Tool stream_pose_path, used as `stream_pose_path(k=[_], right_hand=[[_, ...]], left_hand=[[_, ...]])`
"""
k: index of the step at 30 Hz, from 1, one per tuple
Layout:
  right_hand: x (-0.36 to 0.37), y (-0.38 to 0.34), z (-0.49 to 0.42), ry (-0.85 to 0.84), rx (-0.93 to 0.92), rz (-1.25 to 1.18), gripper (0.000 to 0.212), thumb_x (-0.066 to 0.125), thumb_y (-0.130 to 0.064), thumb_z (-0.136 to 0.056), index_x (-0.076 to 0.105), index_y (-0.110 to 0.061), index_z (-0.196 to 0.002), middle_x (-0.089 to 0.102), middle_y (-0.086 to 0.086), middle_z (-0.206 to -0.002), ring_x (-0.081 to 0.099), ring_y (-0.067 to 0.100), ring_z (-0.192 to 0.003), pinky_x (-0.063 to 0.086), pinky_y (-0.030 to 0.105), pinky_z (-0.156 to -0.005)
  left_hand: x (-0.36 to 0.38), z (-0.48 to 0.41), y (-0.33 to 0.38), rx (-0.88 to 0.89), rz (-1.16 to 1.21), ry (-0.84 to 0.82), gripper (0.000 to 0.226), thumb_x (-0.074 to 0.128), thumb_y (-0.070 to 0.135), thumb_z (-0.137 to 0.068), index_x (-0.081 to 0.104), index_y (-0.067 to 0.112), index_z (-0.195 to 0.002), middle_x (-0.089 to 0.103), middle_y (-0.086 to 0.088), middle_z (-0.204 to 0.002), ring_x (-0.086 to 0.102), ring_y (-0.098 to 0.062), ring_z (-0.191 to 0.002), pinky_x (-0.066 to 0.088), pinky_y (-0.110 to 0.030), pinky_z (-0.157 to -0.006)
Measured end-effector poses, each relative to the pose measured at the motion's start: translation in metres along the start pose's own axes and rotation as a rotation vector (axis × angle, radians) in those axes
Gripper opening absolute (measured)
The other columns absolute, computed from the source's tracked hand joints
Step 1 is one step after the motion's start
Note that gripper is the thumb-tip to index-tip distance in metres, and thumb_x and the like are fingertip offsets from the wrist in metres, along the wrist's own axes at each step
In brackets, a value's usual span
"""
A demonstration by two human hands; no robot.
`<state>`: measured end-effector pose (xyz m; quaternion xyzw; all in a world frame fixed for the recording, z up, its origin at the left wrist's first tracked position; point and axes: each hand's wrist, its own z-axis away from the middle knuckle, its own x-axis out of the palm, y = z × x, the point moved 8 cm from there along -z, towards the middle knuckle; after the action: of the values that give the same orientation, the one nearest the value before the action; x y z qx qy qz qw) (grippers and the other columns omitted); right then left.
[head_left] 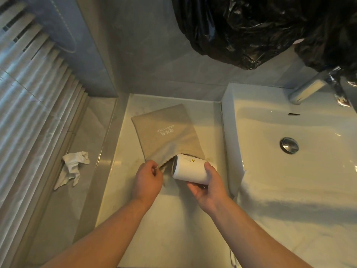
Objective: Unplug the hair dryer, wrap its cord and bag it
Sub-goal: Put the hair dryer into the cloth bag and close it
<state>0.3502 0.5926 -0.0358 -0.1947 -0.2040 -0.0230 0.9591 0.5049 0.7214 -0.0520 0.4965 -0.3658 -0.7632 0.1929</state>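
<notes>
Right hand [207, 187] palm-up under the white hair dryer [190, 169], fingers cupped below the barrel, thumb curled over its near end; forearm comes in from lower right, wrist slightly bent. Dryer barrel lies tilted, its dark front end pointing left and up at the mouth of the beige fabric bag [166, 132], far part of the barrel just at the bag opening. Small yellow warning mark on top of the barrel. Cord not clearly visible here, can't tell how it's wrapped.

Left hand [147, 179] knuckles-up, fingers curled, pinching the near-left edge of the bag mouth and lifting it open; forearm comes in from lower left, both arms bare.

Bag lies flat on the pale countertop [123, 190], closed end away from the person, white printed text on it upside-down from this view. White sink basin [289, 171] just right of the hands, metal drain plug [289, 145] in it, chrome faucet [307, 89] at the back. Black plastic bag [260, 29] hangs above the faucet. Crumpled white tissue [74, 165] on the grey ledge to the left, beside the slatted blinds [29, 93]
</notes>
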Motion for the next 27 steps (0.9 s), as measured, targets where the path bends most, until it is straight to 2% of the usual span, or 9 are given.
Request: stream_pose_path(k=[4, 7, 10, 12, 14, 17, 20, 24, 27], right_hand=[[0.004, 0.002, -0.005, -0.005, -0.010, -0.022, 0.023, 0.066, -0.027, -0.088, 0.059, -0.013, -0.106, 0.063, 0.013, -0.102, 0.063, 0.029, -0.095, 0.056, 0.044, -0.074], [0.009, 0.005, -0.011, -0.014, -0.031, -0.062, 0.020, 0.066, -0.024, -0.088, 0.059, -0.013, -0.104, 0.063, 0.014, -0.105, 0.062, 0.031, -0.101, 0.052, 0.051, -0.092], [0.011, 0.012, -0.015, -0.020, -0.035, -0.043, 0.016, 0.064, -0.022, -0.089, 0.058, -0.013, -0.101, 0.063, 0.014, -0.108, 0.061, 0.031, -0.103, 0.050, 0.050, -0.097], [0.010, 0.019, -0.019, -0.018, -0.015, -0.009, 0.019, 0.064, -0.024, -0.089, 0.060, -0.010, -0.102, 0.066, 0.015, -0.107, 0.064, 0.031, -0.103, 0.053, 0.046, -0.091], [0.007, 0.026, -0.024, -0.003, 0.007, 0.037, 0.023, 0.065, -0.026, -0.089, 0.061, -0.009, -0.104, 0.068, 0.015, -0.108, 0.065, 0.031, -0.104, 0.054, 0.043, -0.091], [0.004, 0.032, -0.029, 0.015, 0.037, 0.150, 0.024, 0.067, -0.028, -0.087, 0.066, -0.009, -0.102, 0.071, 0.012, -0.105, 0.067, 0.027, -0.100, 0.053, 0.041, -0.095], [0.000, 0.033, -0.032, 0.037, 0.062, 0.274, 0.017, 0.069, -0.028, -0.085, 0.068, -0.012, -0.091, 0.072, 0.008, -0.091, 0.068, 0.022, -0.088, 0.055, 0.034, -0.081], [-0.010, 0.028, -0.035, 0.046, 0.113, 0.426, 0.029, 0.071, -0.036, -0.083, 0.066, -0.009, -0.092, 0.065, 0.009, -0.083, 0.063, 0.022, -0.075, 0.055, 0.033, -0.075], [-0.020, 0.006, -0.035, 0.076, 0.045, 0.840, 0.046, 0.068, -0.051, -0.080, 0.065, -0.006, -0.091, 0.066, 0.010, -0.077, 0.064, 0.028, -0.070, 0.057, 0.040, -0.077]], left_hand=[[0.009, 0.011, 0.011, 0.079, -0.031, -0.156, 0.036, 0.057, -0.008, -0.074, 0.046, 0.026, -0.068, 0.045, 0.005, -0.073, 0.044, -0.013, -0.061, 0.036, -0.009, -0.053], [0.015, 0.021, 0.008, 0.043, 0.011, -0.238, 0.024, 0.055, -0.008, -0.071, 0.050, 0.015, -0.071, 0.044, 0.003, -0.067, 0.039, -0.013, -0.059, 0.034, -0.013, -0.049], [0.005, 0.022, 0.012, -0.011, 0.151, -0.150, 0.021, 0.057, -0.010, -0.074, 0.056, 0.011, -0.075, 0.049, 0.000, -0.063, 0.041, -0.010, -0.053, 0.034, -0.012, -0.045], [-0.004, 0.021, 0.018, -0.007, 0.225, -0.068, 0.027, 0.058, -0.011, -0.076, 0.056, 0.015, -0.073, 0.051, 0.001, -0.062, 0.042, -0.004, -0.051, 0.034, -0.011, -0.046], [-0.004, 0.021, 0.025, 0.044, 0.221, -0.057, 0.031, 0.058, -0.010, -0.076, 0.056, 0.021, -0.071, 0.053, 0.003, -0.064, 0.045, -0.001, -0.051, 0.036, -0.011, -0.050], [0.002, 0.022, 0.024, 0.112, 0.118, -0.096, 0.041, 0.060, -0.011, -0.072, 0.053, 0.029, -0.069, 0.053, 0.004, -0.069, 0.049, 0.000, -0.058, 0.038, -0.009, -0.057], [0.000, 0.023, 0.015, 0.118, 0.080, -0.096, 0.046, 0.060, -0.012, -0.071, 0.051, 0.032, -0.068, 0.053, 0.001, -0.072, 0.051, -0.002, -0.063, 0.038, -0.007, -0.061], [-0.001, 0.023, 0.010, 0.145, 0.042, -0.106, 0.045, 0.059, -0.012, -0.072, 0.051, 0.032, -0.070, 0.055, 0.000, -0.079, 0.053, 0.002, -0.072, 0.038, -0.005, -0.065], [0.001, 0.021, 0.007, 0.151, 0.025, -0.115, 0.046, 0.060, -0.011, -0.074, 0.050, 0.034, -0.071, 0.053, 0.003, -0.080, 0.053, -0.002, -0.069, 0.037, -0.004, -0.065]])
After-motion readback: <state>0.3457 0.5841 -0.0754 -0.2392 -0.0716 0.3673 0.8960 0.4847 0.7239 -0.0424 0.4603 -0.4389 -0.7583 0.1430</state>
